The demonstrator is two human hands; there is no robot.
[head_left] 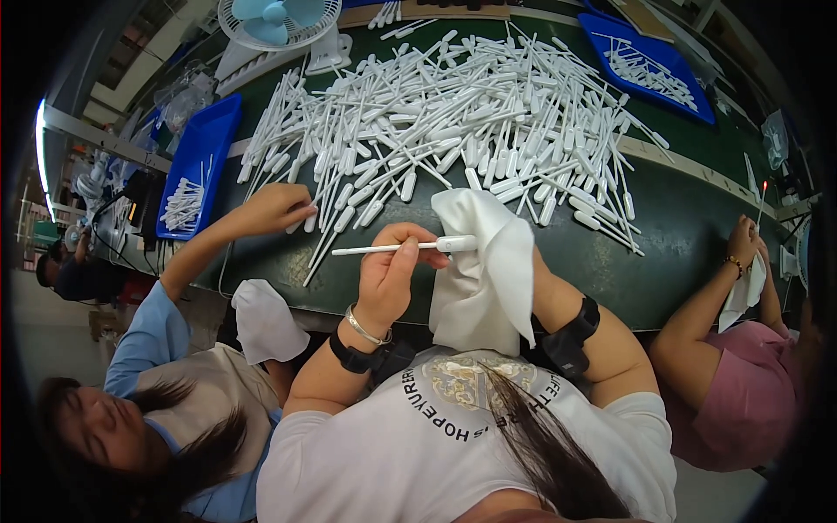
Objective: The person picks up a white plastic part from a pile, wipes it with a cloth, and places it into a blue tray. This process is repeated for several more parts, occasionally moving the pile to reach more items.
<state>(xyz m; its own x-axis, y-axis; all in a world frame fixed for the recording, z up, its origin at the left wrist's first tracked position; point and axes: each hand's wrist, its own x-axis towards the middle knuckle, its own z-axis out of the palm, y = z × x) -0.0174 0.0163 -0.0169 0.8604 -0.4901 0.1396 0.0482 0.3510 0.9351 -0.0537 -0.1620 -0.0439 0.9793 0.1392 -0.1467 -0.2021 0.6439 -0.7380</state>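
L hand [390,261] w/ white pipette [403,247], cloth [484,270]

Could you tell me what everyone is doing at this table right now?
The person wearing the camera holds a white plastic dropper in the left hand and wraps its bulb end in a white cloth that covers the right hand. A large heap of similar droppers lies on the green table. A co-worker's hand on the left reaches into the heap, and another person on the right holds a cloth. Blue trays hold more droppers.
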